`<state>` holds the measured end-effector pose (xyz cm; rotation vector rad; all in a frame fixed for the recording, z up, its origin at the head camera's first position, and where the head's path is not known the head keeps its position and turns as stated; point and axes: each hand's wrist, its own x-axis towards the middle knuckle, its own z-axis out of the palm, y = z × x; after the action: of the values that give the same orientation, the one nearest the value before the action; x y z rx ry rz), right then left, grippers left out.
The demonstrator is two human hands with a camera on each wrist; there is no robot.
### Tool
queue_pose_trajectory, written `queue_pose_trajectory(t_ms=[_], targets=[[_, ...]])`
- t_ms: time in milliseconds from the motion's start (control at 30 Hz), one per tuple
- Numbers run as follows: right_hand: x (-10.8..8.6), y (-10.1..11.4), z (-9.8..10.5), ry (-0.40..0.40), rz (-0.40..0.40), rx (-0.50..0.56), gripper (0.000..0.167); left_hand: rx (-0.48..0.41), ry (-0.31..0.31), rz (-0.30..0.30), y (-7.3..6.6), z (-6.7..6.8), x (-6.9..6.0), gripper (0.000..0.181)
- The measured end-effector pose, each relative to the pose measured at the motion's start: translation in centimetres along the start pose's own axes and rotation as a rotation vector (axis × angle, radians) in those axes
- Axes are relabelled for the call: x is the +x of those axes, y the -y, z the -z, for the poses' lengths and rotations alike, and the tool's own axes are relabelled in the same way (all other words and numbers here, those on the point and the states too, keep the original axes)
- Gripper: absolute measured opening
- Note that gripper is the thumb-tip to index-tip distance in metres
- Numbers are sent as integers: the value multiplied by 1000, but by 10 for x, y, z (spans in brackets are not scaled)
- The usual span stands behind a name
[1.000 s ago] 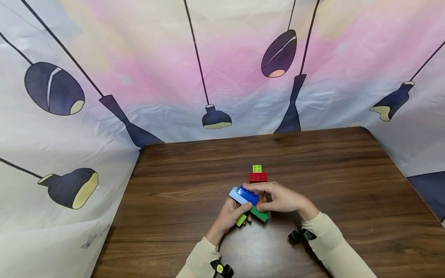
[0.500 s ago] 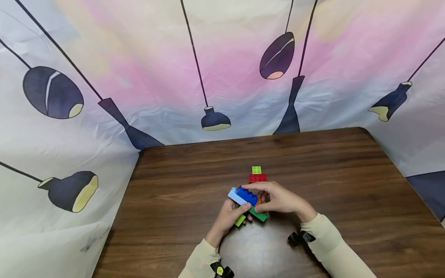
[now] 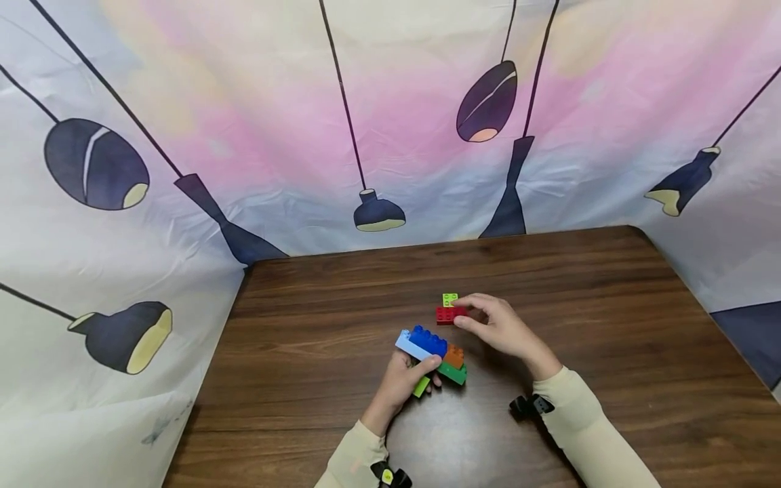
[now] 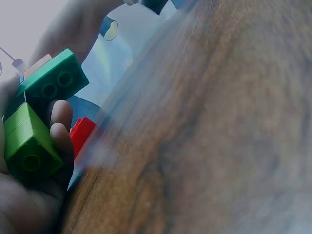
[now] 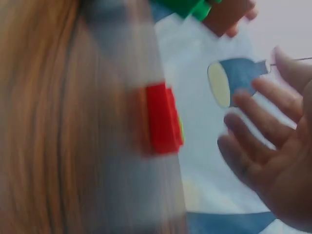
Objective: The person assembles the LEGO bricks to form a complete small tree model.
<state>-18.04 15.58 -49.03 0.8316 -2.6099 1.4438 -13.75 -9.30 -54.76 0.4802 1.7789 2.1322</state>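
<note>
My left hand (image 3: 399, 383) grips a joined stack of toy building bricks between thumb and fingers. The stack has a dark blue brick (image 3: 428, 341) beside an orange brick (image 3: 454, 356) on top. Below them are a light blue brick (image 3: 411, 345) and a green brick (image 3: 453, 373), with a lime brick (image 4: 29, 141) underneath. On the table lies a red brick (image 3: 445, 315). My right hand (image 3: 503, 330) hovers by its right end, overlapping it in the head view. The right wrist view shows that hand (image 5: 278, 131) with fingers spread, holding nothing, apart from the red brick (image 5: 163, 119).
A small lime brick (image 3: 449, 298) sits directly behind the red one. The brown wooden table (image 3: 317, 305) reaches back to a printed cloth backdrop (image 3: 274, 135) with lamp drawings. Each wrist carries a small black camera.
My right hand has let go of the brick stack and moved away to the red brick, uncovering the orange brick. My left hand keeps its grip, nearly still.
</note>
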Motion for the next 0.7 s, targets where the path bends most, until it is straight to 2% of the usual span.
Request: queue_pose_trajectory(t_ms=[67, 133, 300, 533, 700], targets=[[2, -4, 0, -44, -12, -112, 35, -10, -13, 5, 0, 0, 1, 30], [6, -7, -2, -53, -10, -208, 35, -29, -39, 14, 0, 0, 2, 30], [13, -10, -10, -7, -38, -345, 37, -85, -100, 32, -1, -1, 3, 31], [9, -10, -11, 33, -134, -421, 31, -118, -66, -7, -1, -1, -1, 29], [6, -12, -11, 41, -156, -441, 28, -122, -75, -11, -2, -2, -3, 34]])
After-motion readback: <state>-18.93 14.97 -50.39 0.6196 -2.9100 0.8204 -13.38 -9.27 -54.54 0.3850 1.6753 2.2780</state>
